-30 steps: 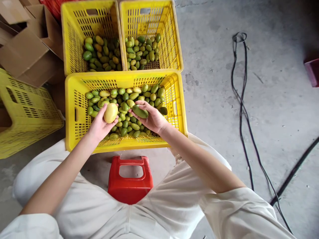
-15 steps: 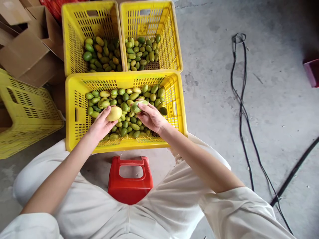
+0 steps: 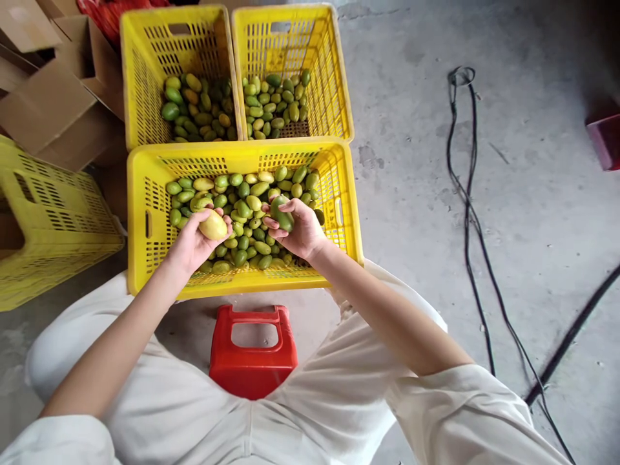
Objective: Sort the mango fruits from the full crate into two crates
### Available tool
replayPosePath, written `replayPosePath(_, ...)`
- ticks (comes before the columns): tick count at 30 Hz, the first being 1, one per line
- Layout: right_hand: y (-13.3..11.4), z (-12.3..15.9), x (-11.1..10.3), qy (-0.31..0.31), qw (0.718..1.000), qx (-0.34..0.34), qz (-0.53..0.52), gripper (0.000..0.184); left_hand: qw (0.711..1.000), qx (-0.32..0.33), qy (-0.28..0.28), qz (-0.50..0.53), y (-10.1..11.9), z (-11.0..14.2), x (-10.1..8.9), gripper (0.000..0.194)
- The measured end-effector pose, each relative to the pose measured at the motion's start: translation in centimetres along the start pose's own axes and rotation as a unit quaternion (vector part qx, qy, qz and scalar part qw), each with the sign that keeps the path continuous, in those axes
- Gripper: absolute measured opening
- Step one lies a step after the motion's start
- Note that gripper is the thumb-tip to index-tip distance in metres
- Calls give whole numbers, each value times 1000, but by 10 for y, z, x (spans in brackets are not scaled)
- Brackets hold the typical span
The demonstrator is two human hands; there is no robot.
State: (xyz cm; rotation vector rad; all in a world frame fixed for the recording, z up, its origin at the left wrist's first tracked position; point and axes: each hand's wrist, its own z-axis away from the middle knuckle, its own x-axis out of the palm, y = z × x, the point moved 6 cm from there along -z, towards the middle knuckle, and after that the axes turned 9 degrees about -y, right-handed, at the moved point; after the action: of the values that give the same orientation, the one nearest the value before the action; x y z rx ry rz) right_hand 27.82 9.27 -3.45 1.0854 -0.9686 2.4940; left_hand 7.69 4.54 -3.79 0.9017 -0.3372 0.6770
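Note:
Over the near yellow crate (image 3: 242,284), both hands hold fruit above a layer of green and yellowish mangoes (image 3: 261,247). A pale yellow mango (image 3: 213,226) rests in my left hand (image 3: 188,244), closed around it with the thumb along its upper side. Opposite it, my right hand (image 3: 305,232) grips a darker green mango (image 3: 281,214) between thumb and fingers, its long side tilted. Neither hand touches the crate walls. Part of the pile lies hidden beneath my hands.
Behind stand two more yellow crates, the left one (image 3: 126,77) and the right one (image 3: 346,77), both with mangoes. Another yellow crate (image 3: 62,219) and cardboard boxes (image 3: 43,103) are at left. A red stool (image 3: 252,374) shows between my legs. Black cables (image 3: 469,213) cross the floor.
The green mango has been turned in my right hand, now showing a darker side, and sits slightly right. My left hand has shifted a little left with the yellow mango.

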Motion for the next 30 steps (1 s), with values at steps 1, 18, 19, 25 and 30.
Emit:
replayPosePath(1, 1, 0, 1, -10, 1000, 3, 19, 21, 1000, -2, -14, -4, 0, 1, 2, 27)
replayPosePath(18, 100, -2, -56, 265, 961, 79, 23, 35, 973, -214, 84, -28, -54, 2, -29, 22)
replayPosePath(19, 99, -5, -58, 270, 959, 79, 19, 33, 973, -218, 77, -29, -56, 3, -28, 22)
replayPosePath(25, -10, -71, -39, 217, 975, -41, -6, 24, 973, -224, 31, -32, -64, 8, -18, 21)
replayPosePath(30, -77, -99, -32, 172, 945, -255, 114, 54, 971, -233, 40, -40, -66, 7, -21, 16)
